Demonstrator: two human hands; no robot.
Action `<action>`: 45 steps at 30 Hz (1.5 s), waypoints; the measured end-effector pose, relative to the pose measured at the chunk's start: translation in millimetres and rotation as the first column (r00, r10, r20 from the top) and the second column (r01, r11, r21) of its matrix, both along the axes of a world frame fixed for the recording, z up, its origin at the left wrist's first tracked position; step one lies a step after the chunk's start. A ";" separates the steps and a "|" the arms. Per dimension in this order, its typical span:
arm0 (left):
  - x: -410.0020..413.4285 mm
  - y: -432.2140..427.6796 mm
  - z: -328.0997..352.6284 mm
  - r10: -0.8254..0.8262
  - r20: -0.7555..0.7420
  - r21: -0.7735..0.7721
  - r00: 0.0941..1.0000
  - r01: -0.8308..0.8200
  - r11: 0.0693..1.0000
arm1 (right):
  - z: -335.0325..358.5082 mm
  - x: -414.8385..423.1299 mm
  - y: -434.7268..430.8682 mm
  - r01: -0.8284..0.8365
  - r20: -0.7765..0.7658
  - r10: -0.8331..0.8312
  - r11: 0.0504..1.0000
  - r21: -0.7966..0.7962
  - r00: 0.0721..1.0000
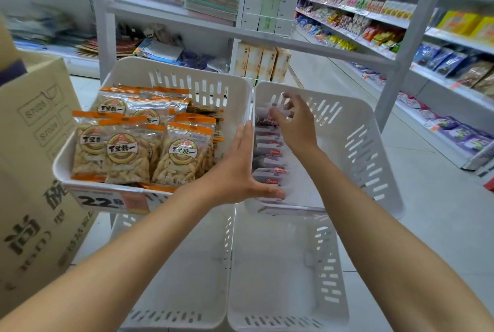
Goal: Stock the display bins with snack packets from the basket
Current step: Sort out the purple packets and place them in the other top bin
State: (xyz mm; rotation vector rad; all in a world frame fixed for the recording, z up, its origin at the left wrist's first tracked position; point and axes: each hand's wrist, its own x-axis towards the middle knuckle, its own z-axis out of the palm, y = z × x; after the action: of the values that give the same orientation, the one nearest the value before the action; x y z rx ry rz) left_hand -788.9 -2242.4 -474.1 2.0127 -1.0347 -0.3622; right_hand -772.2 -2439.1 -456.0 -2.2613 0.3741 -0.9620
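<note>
Bright even light, blurred shelves, bowed edges

I saw smooth white moulded plastic on the left bin [173,75], the same faintly shiny plastic on the right bin [334,100], snack packets [184,152] in clear glossy film with orange printed tops, matt brown cardboard on the box [32,166], a slick paper price label [101,202], a polished, reflective tile floor [427,211]

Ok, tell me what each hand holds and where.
Neither grips anything: left hand lies flat beside the snack packets, right hand reaches spread over them.
</note>
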 end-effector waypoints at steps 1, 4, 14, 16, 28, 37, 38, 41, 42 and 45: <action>0.2 -0.6 -0.2 0.000 -0.003 -0.003 1.000 0.000 1.000 | -0.2 0.4 -2.1 -0.010 -0.046 0.009 0.999 -0.031 0.999; 1.0 -2.0 -0.7 0.003 0.003 -0.010 1.000 -0.003 1.000 | 0.8 3.6 -6.6 -0.025 -0.142 0.016 0.998 -0.060 0.990; 5.5 -3.6 -5.8 0.011 0.009 -0.027 1.000 -0.011 1.000 | -4.1 6.9 -3.0 0.014 -0.154 -0.022 0.999 -0.048 0.988; 4.6 -3.3 -5.1 0.022 0.014 -0.040 1.000 -0.021 0.999 | 1.2 1.9 0.5 -0.015 -0.184 0.014 1.000 -0.005 0.983; -96.6 73.5 15.4 0.288 0.269 -0.071 0.919 -0.279 0.958 | -11.5 -204.0 126.0 -0.059 0.045 0.055 0.993 0.101 0.998; -222.9 227.2 -118.2 0.361 -0.146 0.157 0.921 -0.339 0.928 | -179.1 -354.4 225.1 -0.234 -0.713 0.419 0.907 0.349 0.562; -232.8 240.5 -129.3 0.379 -0.169 0.165 0.910 -0.352 0.921 | -194.6 -365.0 232.2 -0.217 -0.758 0.440 0.898 0.383 0.482; -257.2 267.9 -151.9 0.411 -0.211 0.198 0.887 -0.374 0.906 | -230.6 -385.0 254.1 -0.232 -0.872 0.345 0.932 0.277 0.347; -263.4 272.9 -156.6 0.418 -0.230 0.199 0.879 -0.378 0.904 | -237.5 -388.4 260.4 -0.258 -0.890 0.283 0.946 0.197 0.357; -276.7 282.4 -163.9 0.427 -0.290 0.193 0.857 -0.384 0.903 | -239.0 -394.6 272.5 -0.217 -0.818 0.336 0.940 0.262 0.467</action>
State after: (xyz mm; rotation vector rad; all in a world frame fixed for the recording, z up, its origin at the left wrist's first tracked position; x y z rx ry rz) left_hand -1065.6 -1960.0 -638.0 2.1298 -0.3710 -0.5200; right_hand -1166.8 -2166.6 -695.0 -2.4193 0.4281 0.4479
